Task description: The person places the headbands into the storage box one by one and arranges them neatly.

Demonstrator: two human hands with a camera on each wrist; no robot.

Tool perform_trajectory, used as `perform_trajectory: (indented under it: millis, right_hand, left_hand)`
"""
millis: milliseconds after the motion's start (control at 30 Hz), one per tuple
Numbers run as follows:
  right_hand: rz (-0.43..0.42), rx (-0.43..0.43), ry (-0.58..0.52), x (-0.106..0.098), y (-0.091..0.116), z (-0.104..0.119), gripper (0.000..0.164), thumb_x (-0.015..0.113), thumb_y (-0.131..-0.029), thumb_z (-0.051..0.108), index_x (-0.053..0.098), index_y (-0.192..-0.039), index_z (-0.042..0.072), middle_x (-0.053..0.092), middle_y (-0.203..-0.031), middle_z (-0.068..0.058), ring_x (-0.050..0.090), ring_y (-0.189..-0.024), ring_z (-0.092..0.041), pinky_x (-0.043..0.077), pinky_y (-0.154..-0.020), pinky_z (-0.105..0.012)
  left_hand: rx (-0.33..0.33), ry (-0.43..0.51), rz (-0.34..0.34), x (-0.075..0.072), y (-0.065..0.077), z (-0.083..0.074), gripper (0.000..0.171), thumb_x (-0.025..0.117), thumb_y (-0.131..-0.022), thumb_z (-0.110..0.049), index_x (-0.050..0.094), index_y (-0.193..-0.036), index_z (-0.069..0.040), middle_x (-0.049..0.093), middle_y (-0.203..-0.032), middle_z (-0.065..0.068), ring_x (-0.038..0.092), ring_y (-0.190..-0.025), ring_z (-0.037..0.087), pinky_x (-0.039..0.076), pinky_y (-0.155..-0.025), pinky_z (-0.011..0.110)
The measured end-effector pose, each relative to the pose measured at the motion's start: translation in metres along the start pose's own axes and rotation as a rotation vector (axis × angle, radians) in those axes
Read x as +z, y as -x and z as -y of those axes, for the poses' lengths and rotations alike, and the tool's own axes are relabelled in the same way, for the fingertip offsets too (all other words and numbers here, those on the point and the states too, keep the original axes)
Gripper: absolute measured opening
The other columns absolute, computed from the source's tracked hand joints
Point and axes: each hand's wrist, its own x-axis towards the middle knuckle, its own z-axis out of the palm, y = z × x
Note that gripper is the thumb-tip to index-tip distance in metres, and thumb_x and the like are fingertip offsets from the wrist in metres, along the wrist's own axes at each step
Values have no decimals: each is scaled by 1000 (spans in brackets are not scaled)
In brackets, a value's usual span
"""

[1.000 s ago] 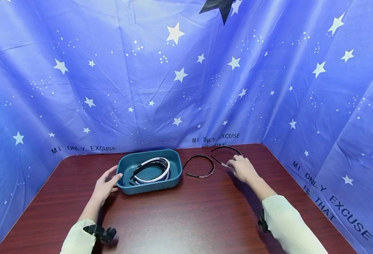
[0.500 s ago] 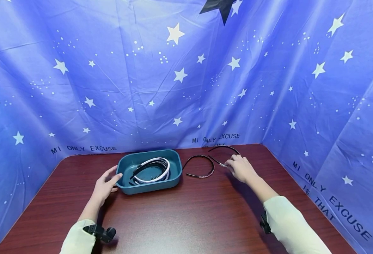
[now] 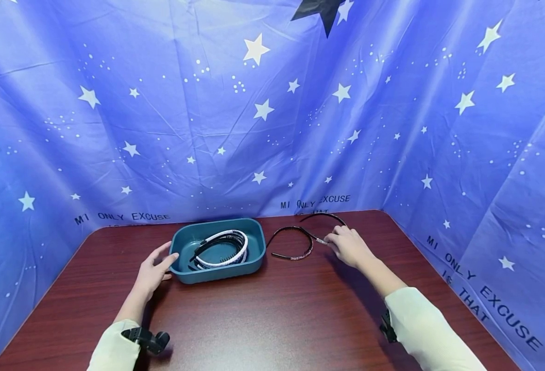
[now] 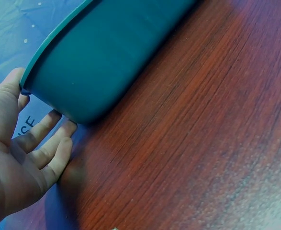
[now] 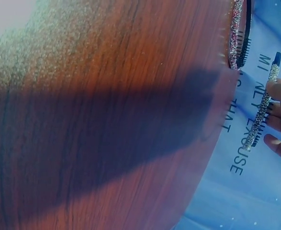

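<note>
My left hand [image 3: 152, 270] holds the left end of a teal plastic box [image 3: 221, 275]. In the left wrist view its thumb lies over the rim and the fingertips [image 4: 68, 127] touch the outer wall. Inside the box lie several headbands, a white one [image 3: 242, 252] on top and dark toothed ones beneath. On the right, my right hand [image 3: 351, 248] pinches a black headband with silvery glitter [image 5: 261, 112] near its middle; part of it is hidden by the fingers. Between box and hand, a black headband with pink glitter [image 3: 304, 255] rests on the table.
A dark red wood table [image 3: 254, 319] spreads under everything. Blue star-printed cloth [image 3: 235, 154] hangs at the back and both sides, close behind the box. Black wrist cameras [image 3: 148, 340] sit on both forearms.
My right hand has shifted slightly left with the silvery headband, whose end now overlaps the pink one in the head view. The left hand and box stay put.
</note>
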Motion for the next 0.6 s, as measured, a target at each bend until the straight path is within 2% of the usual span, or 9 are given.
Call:
perform_trajectory:
  millis: [400,600]
  right_hand:
    - [-20,-51,-5,-4,-8,16,8,71,-80,16,70,-88,17,54,-78,0,52,-76,-22,37,-62,-33]
    - [-25,-62,-24,-5,-13,23,8,70,-81,17,71,-89,18,53,-77,1,52,-77,-20,37,-63,-32]
  left_hand:
    - [5,-2,-6,1,1,-1,63,55,-92,-42,33,-145,-15,47,-127,23,59,-77,5,56,-74,25]
    - [-1,3,-2,0,0,-1,63,55,-92,-43,33,-145,-18,46,-130,23,59,-78,4,56,-73,24]
